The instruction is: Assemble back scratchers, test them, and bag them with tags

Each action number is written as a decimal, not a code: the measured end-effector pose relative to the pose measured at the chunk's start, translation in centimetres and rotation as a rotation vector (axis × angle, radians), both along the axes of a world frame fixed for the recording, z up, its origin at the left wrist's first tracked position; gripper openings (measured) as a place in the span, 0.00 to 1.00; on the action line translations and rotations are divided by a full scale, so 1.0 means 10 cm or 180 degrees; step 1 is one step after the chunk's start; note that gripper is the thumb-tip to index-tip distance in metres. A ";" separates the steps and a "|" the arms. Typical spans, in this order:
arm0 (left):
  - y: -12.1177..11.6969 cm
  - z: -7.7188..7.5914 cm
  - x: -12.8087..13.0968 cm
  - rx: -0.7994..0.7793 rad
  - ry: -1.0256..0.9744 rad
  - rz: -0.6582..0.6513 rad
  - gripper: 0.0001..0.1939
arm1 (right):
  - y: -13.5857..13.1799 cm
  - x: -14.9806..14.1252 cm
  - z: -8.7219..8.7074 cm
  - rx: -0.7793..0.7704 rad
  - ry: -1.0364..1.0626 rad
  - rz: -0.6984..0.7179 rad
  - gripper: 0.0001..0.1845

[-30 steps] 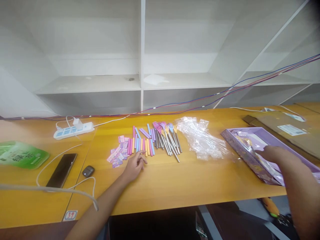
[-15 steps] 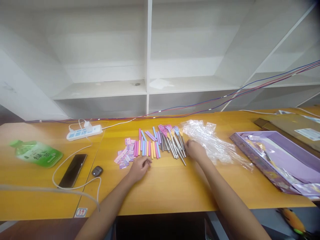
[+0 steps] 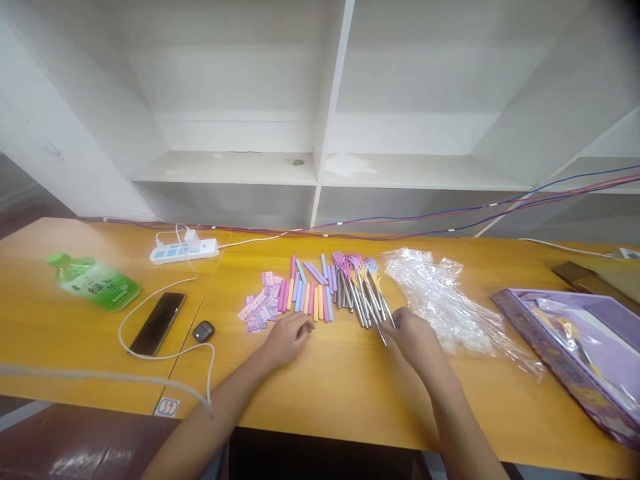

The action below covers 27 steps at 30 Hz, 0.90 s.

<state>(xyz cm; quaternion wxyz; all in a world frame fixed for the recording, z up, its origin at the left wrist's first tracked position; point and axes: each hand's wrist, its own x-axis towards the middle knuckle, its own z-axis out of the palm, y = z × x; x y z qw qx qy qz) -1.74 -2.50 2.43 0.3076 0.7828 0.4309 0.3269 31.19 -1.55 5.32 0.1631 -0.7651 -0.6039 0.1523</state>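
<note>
My right hand [image 3: 414, 335] is closed on the lower end of a metal-stemmed back scratcher with a yellow hand-shaped head [image 3: 375, 279], at the right side of a pile of back scratchers [image 3: 363, 303] with pink, purple, yellow and blue heads. My left hand [image 3: 290, 340] rests on the table with its fingers curled and nothing visible in them. Just beyond it lies a row of coloured handle sleeves [image 3: 311, 299] in pink, purple, yellow and blue. Small printed purple cards [image 3: 261, 303] are spread to the left of the sleeves.
Clear plastic bags [image 3: 445, 300] lie right of the pile, beside a purple box [image 3: 560, 360] with packed items. On the left are a green bottle [image 3: 95, 281], a phone [image 3: 159, 325], an earbud case [image 3: 203, 331], a cable and a power strip [image 3: 185, 251]. White shelves stand behind.
My right hand has come nearer and now draws the yellow-headed back scratcher's stem slightly out to the right. My left hand has stayed by the sleeves. The camera view has shifted and tilted.
</note>
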 end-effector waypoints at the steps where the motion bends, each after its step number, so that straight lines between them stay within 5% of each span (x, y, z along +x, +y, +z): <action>1: 0.00 0.01 0.00 -0.0053 -0.0032 0.0045 0.12 | -0.08 -0.11 0.01 0.0061 0.0295 0.0089 0.09; 5: 0.00 0.04 0.00 -0.0658 -0.0634 -0.0004 0.15 | -0.31 -0.70 0.07 0.0178 0.1765 0.1103 0.12; 8: -0.01 0.05 0.01 -0.1125 -0.1154 -0.0326 0.23 | -0.33 -1.09 0.10 0.0155 0.2164 0.1659 0.10; 12: -0.01 0.05 0.02 -0.1000 -0.0942 -0.0180 0.22 | -0.04 -1.24 0.11 0.0332 0.1469 0.1345 0.06; 17: 0.02 0.04 -0.02 -0.0767 -0.0529 -0.0011 0.21 | 0.38 -1.25 0.11 -0.0106 0.0378 0.0910 0.11; 27: 0.07 0.08 -0.04 -0.0631 -0.0003 0.0005 0.18 | 0.37 -1.48 -0.12 -0.0113 -0.0821 0.0932 0.19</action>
